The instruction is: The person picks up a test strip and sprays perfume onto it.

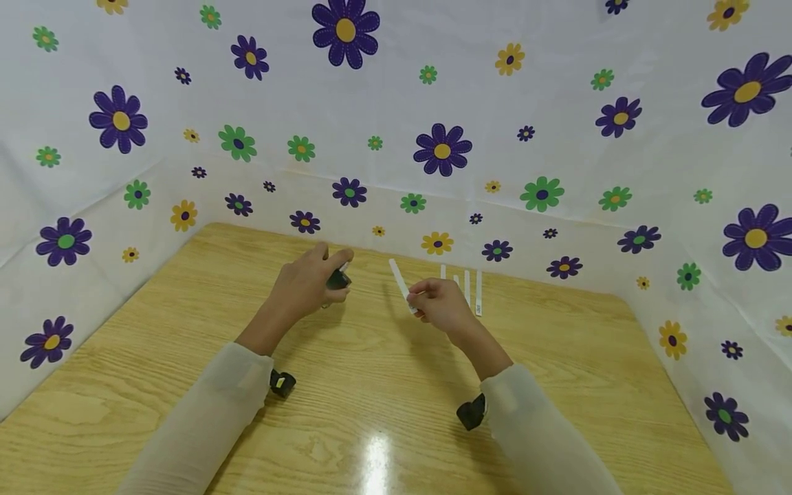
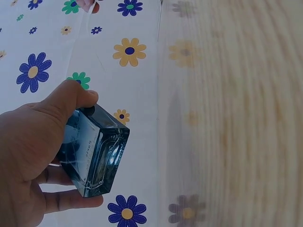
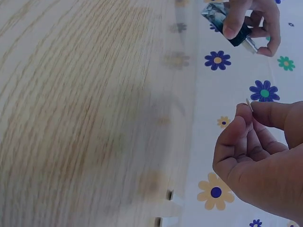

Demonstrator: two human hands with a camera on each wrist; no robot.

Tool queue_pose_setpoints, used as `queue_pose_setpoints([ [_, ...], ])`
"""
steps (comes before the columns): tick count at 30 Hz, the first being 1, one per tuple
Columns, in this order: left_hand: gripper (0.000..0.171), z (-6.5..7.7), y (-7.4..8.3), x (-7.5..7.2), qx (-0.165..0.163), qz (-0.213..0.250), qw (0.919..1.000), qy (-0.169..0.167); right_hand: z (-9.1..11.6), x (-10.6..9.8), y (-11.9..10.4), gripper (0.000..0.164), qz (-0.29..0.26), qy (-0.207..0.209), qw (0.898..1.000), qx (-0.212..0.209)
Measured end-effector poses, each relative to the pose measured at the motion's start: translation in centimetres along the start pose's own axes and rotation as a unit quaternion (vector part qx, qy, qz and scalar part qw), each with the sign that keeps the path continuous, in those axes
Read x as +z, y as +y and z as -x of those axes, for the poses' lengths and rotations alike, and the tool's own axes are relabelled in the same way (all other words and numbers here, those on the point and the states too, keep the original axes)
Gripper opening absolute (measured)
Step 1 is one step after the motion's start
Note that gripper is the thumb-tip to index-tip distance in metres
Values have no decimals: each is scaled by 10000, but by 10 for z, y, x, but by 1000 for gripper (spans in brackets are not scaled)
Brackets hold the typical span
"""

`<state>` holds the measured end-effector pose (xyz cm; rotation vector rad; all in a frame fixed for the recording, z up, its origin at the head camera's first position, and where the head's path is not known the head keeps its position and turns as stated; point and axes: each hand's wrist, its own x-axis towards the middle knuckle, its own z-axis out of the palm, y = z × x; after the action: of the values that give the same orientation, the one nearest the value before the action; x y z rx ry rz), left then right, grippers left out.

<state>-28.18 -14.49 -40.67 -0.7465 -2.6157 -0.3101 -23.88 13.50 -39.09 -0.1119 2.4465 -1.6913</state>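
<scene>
My left hand (image 1: 303, 280) grips a small perfume bottle (image 2: 99, 149) of blue-green glass, raised above the table and tilted. In the right wrist view, a slim silvery neck (image 3: 250, 46) sticks out of the bottle (image 3: 218, 18), near a fingertip. To the right, my right hand (image 1: 442, 306) pinches a narrow white paper strip (image 1: 399, 277) near its lower end between thumb and finger. The strip slants up to the left, toward the bottle but apart from it. From the right wrist camera the strip (image 3: 248, 104) appears nearly edge-on.
Several more white strips (image 1: 478, 292) lie side by side on the wood-grain table (image 1: 346, 385), just behind and right of my right hand. A white flower-print cloth (image 1: 383, 103) stands as a wall along the table's back and both sides.
</scene>
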Motion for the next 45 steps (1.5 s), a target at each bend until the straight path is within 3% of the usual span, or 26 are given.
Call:
queue_pose_setpoints([
  [17,60,-1,7,6,-98,433,9983,-381,-13,-11,28,22,-342,443,9964,639],
  [29,60,-8,13,8,-317,1042,9906,-833,-23,-16,34,24,-356,667,9928,930],
  [36,60,-21,10,11,-4,1518,9838,-957,-28,-16,33,22,-374,875,9893,1106],
  [45,60,-38,6,23,353,1620,9792,-1167,-35,-17,38,19,-512,945,9864,1245],
])
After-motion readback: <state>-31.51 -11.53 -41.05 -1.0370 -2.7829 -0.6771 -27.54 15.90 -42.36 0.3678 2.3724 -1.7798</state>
